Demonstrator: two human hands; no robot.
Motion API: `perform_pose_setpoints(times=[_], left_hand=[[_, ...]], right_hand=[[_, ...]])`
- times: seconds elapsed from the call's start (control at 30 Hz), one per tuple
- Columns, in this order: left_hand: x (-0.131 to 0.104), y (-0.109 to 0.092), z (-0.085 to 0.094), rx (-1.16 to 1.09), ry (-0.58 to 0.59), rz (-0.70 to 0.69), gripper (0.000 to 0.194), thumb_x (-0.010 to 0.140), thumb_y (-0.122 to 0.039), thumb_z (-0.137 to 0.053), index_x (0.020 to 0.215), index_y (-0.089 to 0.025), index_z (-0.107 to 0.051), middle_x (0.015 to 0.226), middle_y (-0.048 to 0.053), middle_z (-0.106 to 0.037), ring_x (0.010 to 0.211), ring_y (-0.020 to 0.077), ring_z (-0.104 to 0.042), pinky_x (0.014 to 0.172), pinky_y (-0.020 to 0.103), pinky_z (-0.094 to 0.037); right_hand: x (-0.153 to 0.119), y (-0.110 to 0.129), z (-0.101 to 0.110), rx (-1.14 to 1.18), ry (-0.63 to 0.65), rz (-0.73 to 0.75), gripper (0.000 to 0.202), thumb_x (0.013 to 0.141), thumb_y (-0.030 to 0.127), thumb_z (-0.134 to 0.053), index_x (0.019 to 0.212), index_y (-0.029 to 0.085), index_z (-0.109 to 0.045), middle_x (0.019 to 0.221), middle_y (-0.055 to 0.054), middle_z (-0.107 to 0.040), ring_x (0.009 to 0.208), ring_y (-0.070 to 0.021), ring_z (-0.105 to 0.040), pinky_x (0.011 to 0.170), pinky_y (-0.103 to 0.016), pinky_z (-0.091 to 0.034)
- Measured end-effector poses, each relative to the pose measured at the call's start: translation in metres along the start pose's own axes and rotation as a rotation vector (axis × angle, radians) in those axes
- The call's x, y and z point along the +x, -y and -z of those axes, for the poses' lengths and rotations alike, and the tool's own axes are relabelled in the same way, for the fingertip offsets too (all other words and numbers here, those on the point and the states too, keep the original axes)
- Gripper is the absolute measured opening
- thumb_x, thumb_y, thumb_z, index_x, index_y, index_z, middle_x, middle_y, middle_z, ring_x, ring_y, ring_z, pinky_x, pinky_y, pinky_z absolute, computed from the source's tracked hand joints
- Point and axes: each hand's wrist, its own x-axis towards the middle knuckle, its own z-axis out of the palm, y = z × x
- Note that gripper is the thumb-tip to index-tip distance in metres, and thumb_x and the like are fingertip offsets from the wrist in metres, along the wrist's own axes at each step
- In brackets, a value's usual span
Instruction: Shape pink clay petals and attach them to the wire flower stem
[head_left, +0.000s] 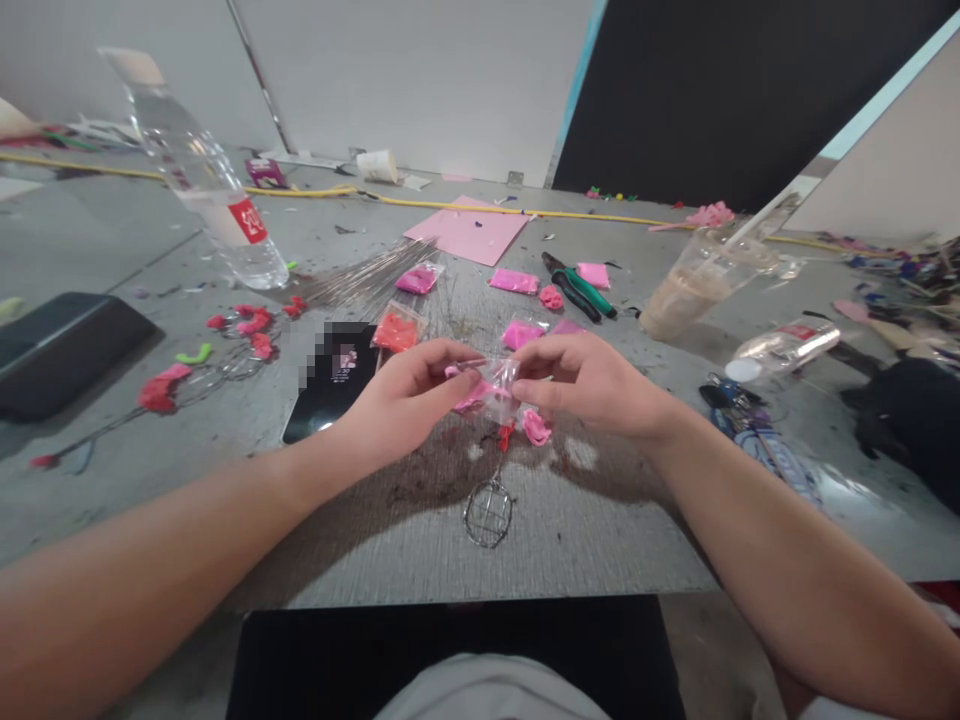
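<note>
Between my two hands is a small clear plastic bag with something pink in its left part. My left hand pinches the bag's left side, thumb over the pink. The thumb and fingers of my right hand close on its right edge. Just below lie a pink clay-like lump and a small red piece. A wire frame shaped like a small racket rests nearer to me. Beyond my hands are an orange-red packet and a pink packet.
A phone lies left of my hands, with red-tipped wire pieces farther left. Green-handled pliers and a bundle of thin wires lie beyond. A water bottle stands left; a drink cup and lying bottle are right.
</note>
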Motion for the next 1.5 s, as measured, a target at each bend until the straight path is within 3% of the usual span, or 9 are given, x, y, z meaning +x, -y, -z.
perform_pose_setpoints(times=[0.23,0.43,0.53,0.73,1.0,1.13,1.27,1.37,1.5], left_hand=[[0.003,0.005,0.001,-0.138,-0.024,-0.014,0.021,0.087,-0.035,-0.080,0.100,-0.020,-0.075,0.088,0.000,-0.072,0.078,0.0117,-0.066,0.075,0.024,-0.053],[0.003,0.006,0.003,-0.076,-0.014,-0.048,0.019,0.091,-0.039,-0.077,0.095,-0.020,-0.076,0.083,-0.001,-0.069,0.074,0.0108,-0.061,0.069,0.023,-0.048],[0.002,0.006,0.004,0.026,0.007,-0.020,0.027,0.092,-0.045,-0.074,0.086,-0.019,-0.074,0.077,-0.001,-0.066,0.070,0.0103,-0.056,0.064,0.022,-0.043],[0.004,0.010,0.005,0.005,-0.002,-0.026,0.026,0.090,-0.046,-0.076,0.087,-0.020,-0.076,0.079,-0.001,-0.064,0.072,0.0113,-0.056,0.068,0.023,-0.045],[0.005,0.009,0.008,-0.161,0.087,0.032,0.020,0.089,-0.039,-0.079,0.086,-0.020,-0.076,0.076,-0.002,-0.065,0.068,0.0089,-0.058,0.063,0.020,-0.046],[0.005,0.010,0.006,-0.227,0.090,0.074,0.017,0.089,-0.034,-0.080,0.086,-0.019,-0.075,0.078,-0.002,-0.066,0.069,0.0075,-0.062,0.064,0.018,-0.051],[0.004,0.006,0.002,-0.300,-0.001,0.086,0.017,0.085,-0.029,-0.084,0.082,-0.016,-0.073,0.075,-0.002,-0.067,0.067,0.0074,-0.065,0.062,0.017,-0.053],[0.003,0.002,0.000,-0.353,-0.034,0.089,0.019,0.081,-0.025,-0.087,0.079,-0.016,-0.070,0.069,-0.002,-0.068,0.066,0.0088,-0.067,0.064,0.018,-0.057],[0.001,0.002,0.000,-0.344,0.047,0.103,0.021,0.077,-0.020,-0.090,0.091,-0.018,-0.074,0.083,0.000,-0.076,0.077,0.0116,-0.073,0.075,0.022,-0.061]], right_hand=[[0.002,0.001,-0.001,0.049,0.057,0.028,0.018,0.093,0.033,-0.072,0.104,0.019,-0.076,0.083,-0.003,-0.077,0.060,-0.0124,-0.065,0.052,-0.026,-0.054],[0.007,0.003,-0.007,0.117,-0.161,0.008,0.006,0.081,0.016,-0.072,0.082,0.018,-0.067,0.064,0.003,-0.066,0.055,-0.0083,-0.056,0.049,-0.022,-0.044],[0.008,0.002,-0.010,0.154,-0.225,-0.040,0.015,0.086,0.018,-0.067,0.073,0.019,-0.059,0.059,0.004,-0.060,0.050,-0.0073,-0.051,0.046,-0.022,-0.039],[0.007,-0.001,-0.010,0.152,-0.109,-0.080,0.027,0.082,0.033,-0.081,0.081,0.021,-0.057,0.062,0.005,-0.062,0.046,-0.0100,-0.056,0.045,-0.026,-0.046],[0.008,-0.004,-0.012,0.007,-0.417,0.073,0.025,0.077,0.007,-0.072,0.082,0.022,-0.052,0.064,0.007,-0.059,0.052,-0.0064,-0.054,0.045,-0.021,-0.039],[0.008,-0.005,-0.011,0.047,-0.404,0.089,0.021,0.085,0.011,-0.067,0.080,0.024,-0.050,0.060,0.008,-0.057,0.046,-0.0073,-0.054,0.040,-0.021,-0.042],[0.003,-0.002,-0.011,0.004,-0.413,0.184,0.004,0.092,0.024,-0.068,0.089,0.022,-0.066,0.074,0.002,-0.065,0.058,-0.0102,-0.060,0.046,-0.023,-0.055],[0.001,-0.002,-0.011,-0.089,-0.442,0.260,0.015,0.097,0.031,-0.063,0.098,0.021,-0.074,0.099,-0.005,-0.073,0.077,-0.0141,-0.067,0.054,-0.024,-0.061],[0.003,-0.008,-0.013,-0.234,-0.385,0.283,0.019,0.090,0.035,-0.076,0.103,0.022,-0.077,0.116,-0.009,-0.073,0.105,-0.0224,-0.070,0.060,-0.024,-0.061]])
